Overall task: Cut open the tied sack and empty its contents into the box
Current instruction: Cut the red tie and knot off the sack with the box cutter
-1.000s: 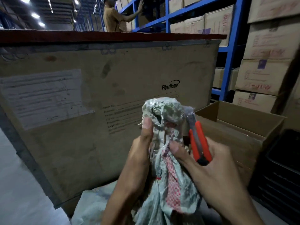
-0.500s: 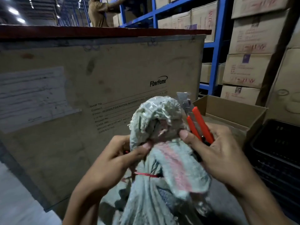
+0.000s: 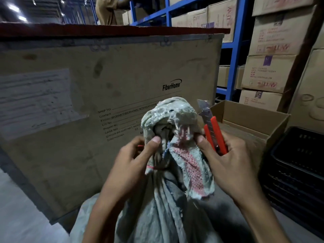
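The grey woven plastic sack stands before the person, its bunched neck tied with red string. The left hand pinches the soft, floppy neck; the right hand pinches its other side and clasps a red utility knife. The cloth looks limp, so it is best gripped just above the string. The open brown cardboard box waits near on the right.

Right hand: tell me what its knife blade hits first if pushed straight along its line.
Probably nothing near: the right hand aims the knife up past the sack, toward the crate; depth unclear.

Both hands raised, left hand & right hand pinching w/ thumbs.
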Action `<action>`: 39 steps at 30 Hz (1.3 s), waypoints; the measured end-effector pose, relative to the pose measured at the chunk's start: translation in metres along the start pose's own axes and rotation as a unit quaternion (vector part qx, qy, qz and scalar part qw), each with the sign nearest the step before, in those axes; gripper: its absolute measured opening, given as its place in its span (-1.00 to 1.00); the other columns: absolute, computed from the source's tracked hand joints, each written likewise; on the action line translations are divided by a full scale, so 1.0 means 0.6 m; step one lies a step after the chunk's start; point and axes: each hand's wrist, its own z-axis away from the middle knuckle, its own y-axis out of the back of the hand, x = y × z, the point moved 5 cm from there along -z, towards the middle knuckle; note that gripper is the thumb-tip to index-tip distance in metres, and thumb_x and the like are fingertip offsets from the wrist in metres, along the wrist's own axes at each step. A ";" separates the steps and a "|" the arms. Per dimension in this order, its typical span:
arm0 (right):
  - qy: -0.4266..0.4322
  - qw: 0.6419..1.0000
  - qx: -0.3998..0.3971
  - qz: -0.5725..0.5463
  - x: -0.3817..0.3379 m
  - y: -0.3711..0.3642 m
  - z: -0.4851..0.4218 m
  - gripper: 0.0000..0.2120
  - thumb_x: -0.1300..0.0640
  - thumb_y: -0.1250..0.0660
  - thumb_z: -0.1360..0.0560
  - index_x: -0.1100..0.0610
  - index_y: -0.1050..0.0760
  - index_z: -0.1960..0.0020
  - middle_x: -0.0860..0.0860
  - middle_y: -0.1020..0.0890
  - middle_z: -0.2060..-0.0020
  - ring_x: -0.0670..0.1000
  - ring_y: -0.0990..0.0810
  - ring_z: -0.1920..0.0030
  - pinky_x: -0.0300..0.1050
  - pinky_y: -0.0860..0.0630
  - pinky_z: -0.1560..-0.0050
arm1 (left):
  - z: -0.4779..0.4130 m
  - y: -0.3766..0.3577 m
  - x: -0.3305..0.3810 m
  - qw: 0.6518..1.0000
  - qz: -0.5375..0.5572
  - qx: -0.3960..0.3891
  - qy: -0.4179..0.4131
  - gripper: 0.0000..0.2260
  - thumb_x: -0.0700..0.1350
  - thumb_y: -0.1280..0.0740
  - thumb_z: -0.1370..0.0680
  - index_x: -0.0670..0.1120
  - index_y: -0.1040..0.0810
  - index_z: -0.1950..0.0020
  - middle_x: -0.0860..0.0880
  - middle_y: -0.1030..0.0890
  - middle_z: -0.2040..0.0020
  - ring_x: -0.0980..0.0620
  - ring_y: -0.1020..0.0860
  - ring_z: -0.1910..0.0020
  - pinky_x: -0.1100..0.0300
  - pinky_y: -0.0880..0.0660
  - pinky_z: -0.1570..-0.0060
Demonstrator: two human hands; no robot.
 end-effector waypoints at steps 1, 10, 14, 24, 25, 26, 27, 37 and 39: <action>0.002 1.000 0.019 0.013 0.001 0.004 -0.002 -0.84 -0.09 -0.39 -0.52 -0.06 -0.64 0.17 0.06 -0.50 0.50 0.10 -0.46 0.48 0.00 -0.46 0.44 | 0.002 -0.009 0.001 0.998 0.047 -0.031 0.005 -0.62 0.18 -0.45 -0.47 -0.11 -0.68 -0.06 0.04 -0.76 0.05 0.03 -0.70 0.04 0.12 -0.53 0.04; -0.089 0.977 0.059 -0.184 -0.018 -0.001 0.012 -0.67 -0.30 -0.46 -0.30 -0.03 -0.65 0.33 0.17 -0.42 0.55 0.00 -0.40 0.51 -0.15 -0.38 0.43 | 0.026 -0.050 0.015 0.962 -0.022 0.260 -0.084 -0.78 -0.07 -0.54 -0.19 -0.10 -0.53 0.37 -0.02 -0.54 0.50 0.15 -0.36 0.49 0.11 -0.39 0.48; -0.091 0.987 0.022 -0.132 -0.016 -0.008 0.016 -0.36 -0.30 -0.61 -0.16 0.26 -0.53 0.25 0.26 -0.52 0.43 0.05 -0.47 0.47 -0.05 -0.46 0.44 | 0.032 -0.089 0.036 0.970 -0.156 0.165 -0.092 -0.68 0.25 -0.48 -0.18 0.02 -0.57 0.38 0.09 -0.54 0.54 0.14 -0.46 0.57 0.12 -0.48 0.48; -0.144 0.946 -0.129 -0.260 0.029 0.010 -0.004 -0.79 0.05 -0.51 -0.30 0.10 -0.63 0.11 0.06 -0.47 0.43 -0.07 -0.38 0.53 -0.22 -0.36 0.53 | 0.032 0.001 0.081 0.912 -0.353 0.187 -0.094 -0.38 0.59 -0.25 -0.24 0.16 -0.59 -0.03 0.19 -0.52 0.22 0.10 -0.46 0.12 0.19 -0.36 0.29; -0.139 0.940 -0.165 -0.263 0.026 0.003 -0.001 -0.83 0.06 -0.50 -0.32 0.06 -0.66 0.11 0.04 -0.50 0.43 -0.08 -0.40 0.52 -0.24 -0.36 0.53 | 0.028 0.010 0.077 0.915 -0.360 0.147 -0.110 -0.29 0.59 -0.25 -0.23 0.17 -0.55 -0.19 0.23 -0.50 0.12 0.12 -0.42 0.00 0.17 -0.42 0.14; -0.136 0.933 -0.196 -0.268 0.023 -0.002 0.002 -0.85 0.09 -0.49 -0.34 0.06 -0.66 0.10 0.03 -0.53 0.42 -0.08 -0.42 0.51 -0.25 -0.37 0.53 | 0.026 0.021 0.074 0.924 -0.347 0.105 -0.118 -0.23 0.56 -0.27 -0.22 0.17 -0.51 -0.31 0.26 -0.50 0.02 0.18 -0.42 -0.10 0.21 -0.44 -0.04; -0.134 0.924 -0.227 -0.276 0.021 -0.006 0.005 -0.85 0.11 -0.49 -0.37 0.09 -0.66 0.07 0.03 -0.55 0.41 -0.08 -0.45 0.49 -0.26 -0.39 0.52 | 0.026 0.028 0.074 0.941 -0.312 0.056 -0.119 -0.20 0.52 -0.32 -0.20 0.21 -0.47 -0.38 0.31 -0.52 -0.09 0.30 -0.44 -0.19 0.31 -0.41 -0.16; -0.132 0.981 -0.072 -0.123 0.016 -0.036 0.007 -0.81 -0.08 -0.38 -0.55 -0.01 -0.62 -0.07 -0.15 -0.61 0.37 -0.17 -0.55 0.36 -0.15 -0.44 0.26 | 0.005 -0.006 0.012 0.996 0.080 0.039 -0.001 -0.54 0.27 -0.55 -0.33 -0.13 -0.76 0.12 -0.18 -0.77 0.15 -0.13 -0.74 0.18 0.03 -0.59 0.18; -0.103 0.992 -0.046 -0.056 -0.008 -0.031 0.013 -0.76 -0.23 -0.24 -0.58 -0.16 -0.55 -0.14 -0.05 -0.67 0.21 -0.16 -0.62 0.22 -0.09 -0.51 0.13 | 0.004 0.003 0.009 0.990 0.108 0.085 0.009 -0.52 0.24 -0.55 -0.37 -0.19 -0.75 0.09 -0.20 -0.77 0.14 -0.14 -0.74 0.18 0.13 -0.56 0.21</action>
